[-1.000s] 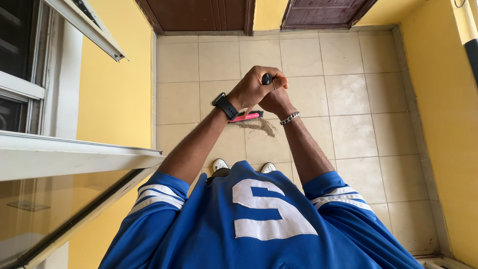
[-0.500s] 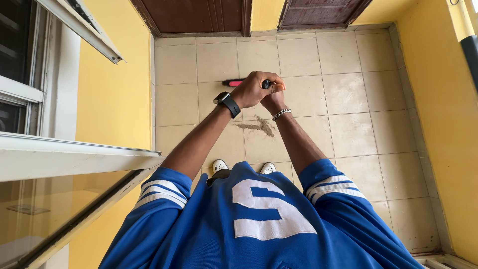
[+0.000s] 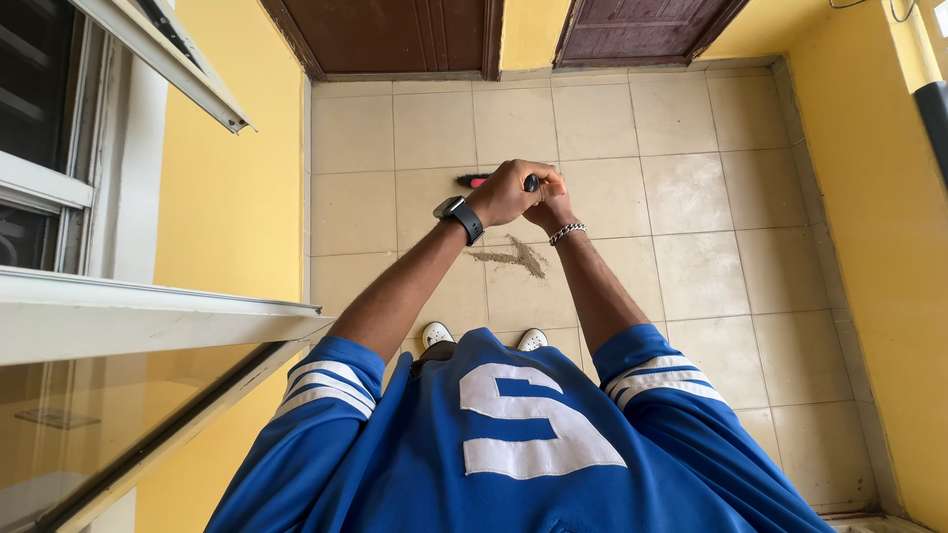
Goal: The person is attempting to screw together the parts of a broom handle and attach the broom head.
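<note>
Both hands, left hand point(image 3: 502, 192) over right hand point(image 3: 549, 209), have fingers wrapped tight round the broom handle point(image 3: 530, 183). Its pink head point(image 3: 472, 181) sits on the far tiles; a dirt pile point(image 3: 513, 257) is gathered nearer the shoes point(image 3: 435, 334), not yet picked up.

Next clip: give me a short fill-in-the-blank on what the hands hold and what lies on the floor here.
1. Both the left hand and the right hand grip the dark top of a ____ handle.
2. The broom head showing past the left hand is black and ____.
3. A small pile of dirt lies on the tiled floor, between the hands and the person's white ____.
4. The left wrist wears a black ____.

Missing words: broom; pink; shoes; watch
</note>
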